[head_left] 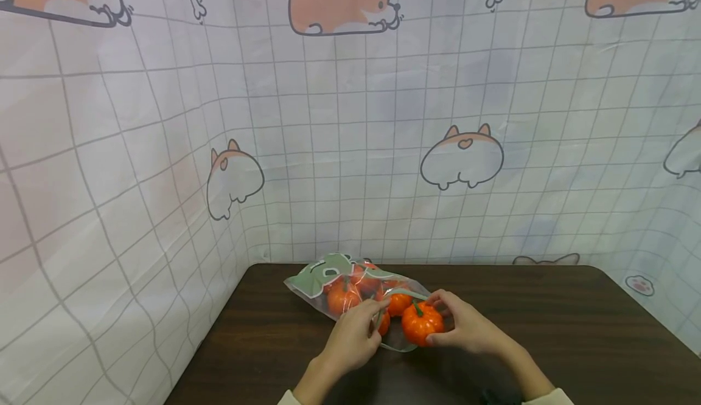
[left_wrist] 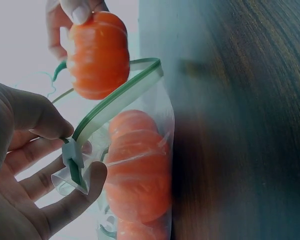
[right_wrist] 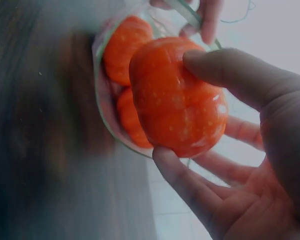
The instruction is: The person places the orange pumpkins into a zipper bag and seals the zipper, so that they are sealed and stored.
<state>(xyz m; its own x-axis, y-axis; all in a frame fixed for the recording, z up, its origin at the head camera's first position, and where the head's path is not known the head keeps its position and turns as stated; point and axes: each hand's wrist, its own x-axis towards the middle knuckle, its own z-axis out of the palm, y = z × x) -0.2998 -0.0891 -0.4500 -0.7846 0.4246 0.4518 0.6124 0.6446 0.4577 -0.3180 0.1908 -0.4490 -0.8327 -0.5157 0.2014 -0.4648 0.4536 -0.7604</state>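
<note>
A clear zip bag (head_left: 314,280) with a green printed end lies on its side, its mouth facing right. Several orange toy pumpkins (head_left: 343,298) show through the plastic. My left hand (head_left: 353,337) pinches the bag's green rim near a white zip slider (left_wrist: 73,153), holding the mouth apart. At the opening, my right hand (head_left: 470,327) holds another orange pumpkin (head_left: 422,324) with a green stem between thumb and fingers. In the right wrist view this pumpkin overlaps the bag's mouth, with two pumpkins (right_wrist: 126,50) visible inside behind it.
The bag rests on a dark brown wooden table (head_left: 526,295). Behind and at both sides hangs a white gridded cloth (head_left: 350,119) printed with cartoon dogs. A small dark object (head_left: 495,398) shows at the bottom edge near the right sleeve.
</note>
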